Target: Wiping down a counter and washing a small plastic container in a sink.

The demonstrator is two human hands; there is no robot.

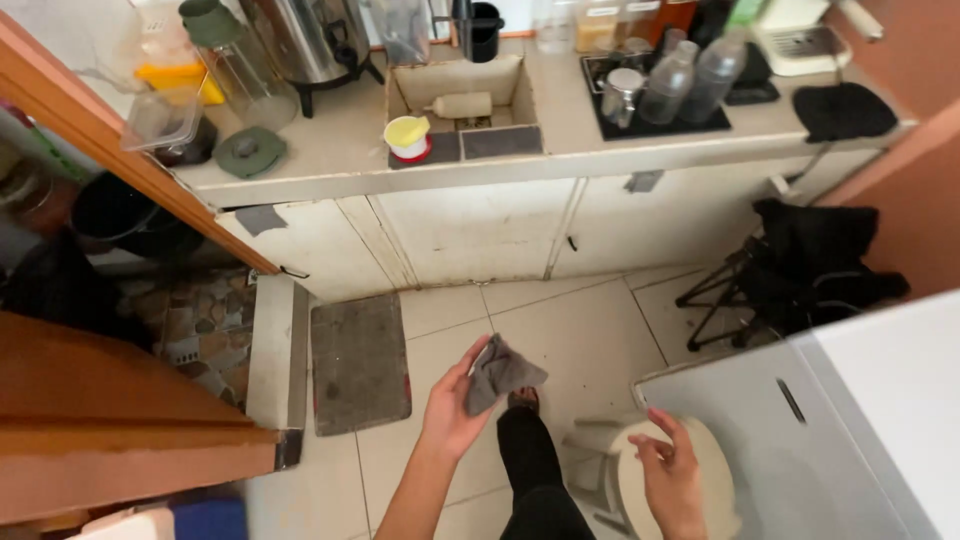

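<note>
My left hand [450,410] holds a crumpled grey cloth [500,372] up over the tiled floor, fingers pinched on its lower edge. My right hand [668,470] hovers with fingers apart above the round cream seat of a small plastic stool [705,455], holding nothing. My leg in dark trousers and my foot [523,400] show between the two hands, standing beside the stool.
A white counter [560,150] with a small sink [460,100], bottles, a metal urn and a cup runs across the far side. A grey floor mat [358,360] lies left. A folded black chair [800,270] stands right. A white appliance [850,420] fills the lower right; wooden shelving [120,400] is left.
</note>
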